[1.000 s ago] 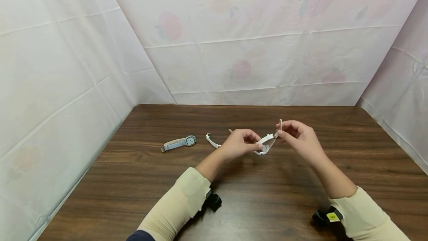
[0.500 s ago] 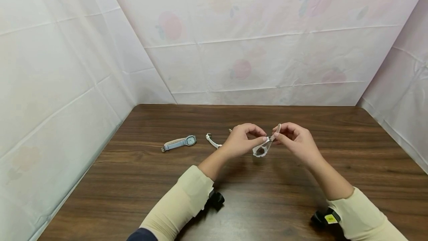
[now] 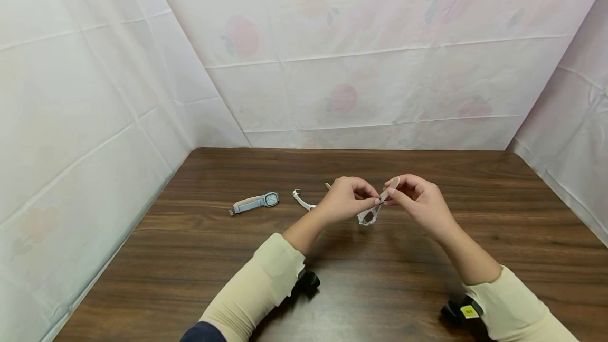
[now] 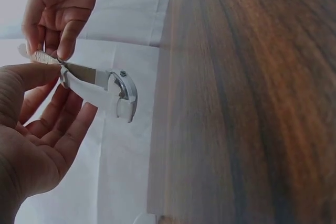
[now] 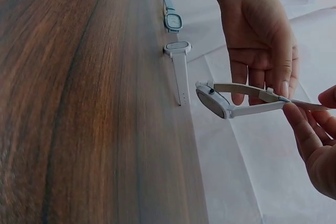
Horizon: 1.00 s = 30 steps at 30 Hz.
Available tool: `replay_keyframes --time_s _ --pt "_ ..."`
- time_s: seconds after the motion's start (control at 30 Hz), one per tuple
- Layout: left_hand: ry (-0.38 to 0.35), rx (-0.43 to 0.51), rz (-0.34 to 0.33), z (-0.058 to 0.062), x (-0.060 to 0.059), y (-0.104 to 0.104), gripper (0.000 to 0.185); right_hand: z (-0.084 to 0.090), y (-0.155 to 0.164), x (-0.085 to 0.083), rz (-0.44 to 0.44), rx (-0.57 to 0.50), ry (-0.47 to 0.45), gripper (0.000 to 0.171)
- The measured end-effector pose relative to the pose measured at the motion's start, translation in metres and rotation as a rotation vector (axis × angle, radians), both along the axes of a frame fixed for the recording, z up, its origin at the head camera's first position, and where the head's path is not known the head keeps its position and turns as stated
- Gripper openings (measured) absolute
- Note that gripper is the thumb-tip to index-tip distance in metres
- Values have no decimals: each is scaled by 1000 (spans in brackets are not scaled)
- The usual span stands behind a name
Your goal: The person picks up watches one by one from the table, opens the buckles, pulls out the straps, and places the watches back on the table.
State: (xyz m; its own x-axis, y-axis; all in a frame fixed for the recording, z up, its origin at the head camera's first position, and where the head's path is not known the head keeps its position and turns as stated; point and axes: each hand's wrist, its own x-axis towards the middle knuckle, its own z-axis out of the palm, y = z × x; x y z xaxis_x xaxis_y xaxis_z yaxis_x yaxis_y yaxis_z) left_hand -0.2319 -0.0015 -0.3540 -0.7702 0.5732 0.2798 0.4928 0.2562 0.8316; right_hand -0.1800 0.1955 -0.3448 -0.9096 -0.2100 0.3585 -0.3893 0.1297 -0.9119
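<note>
Between both hands, above the table, is a white wristwatch (image 5: 212, 103) with its strap bent into a loop and its case hanging low. My left hand (image 3: 339, 202) pinches the strap at the metal buckle (image 4: 64, 76), thumb on one side and fingers on the other. The right hand (image 3: 423, 202) pinches the strap's free end (image 3: 390, 188), which passes through the buckle and sticks out past it. In the right wrist view the pale inner side of the strap (image 5: 247, 91) shows, and the case faces down toward the table.
On the wooden table (image 3: 214, 268) a light blue wristwatch (image 3: 254, 202) lies at the left. Another white wristwatch (image 3: 302, 201) lies beside it, partly hidden behind the left hand. A pale curtain (image 3: 356, 67) stands behind the table and along its sides.
The hands have come closer together around the buckle. The strap's free end has gone from upright to leaning over, and the watch case has swung lower.
</note>
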Motion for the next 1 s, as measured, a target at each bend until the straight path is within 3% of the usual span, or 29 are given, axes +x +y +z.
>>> replay_keyframes --time_s 0.17,0.5,0.63,1.0 --pt "-6 -24 10 -1 -1 0 6 0 -1 0 6 -12 -2 18" --pt "2 -64 -54 -3 -2 1 7 -3 -1 -2 36 -69 -56 23" --pt "-1 -59 -28 -4 -2 1 7 -3 -2 -3 48 -115 -57 24" --pt "-100 7 33 -3 2 -3 14 -1 -1 -4 40 -166 -39 22"
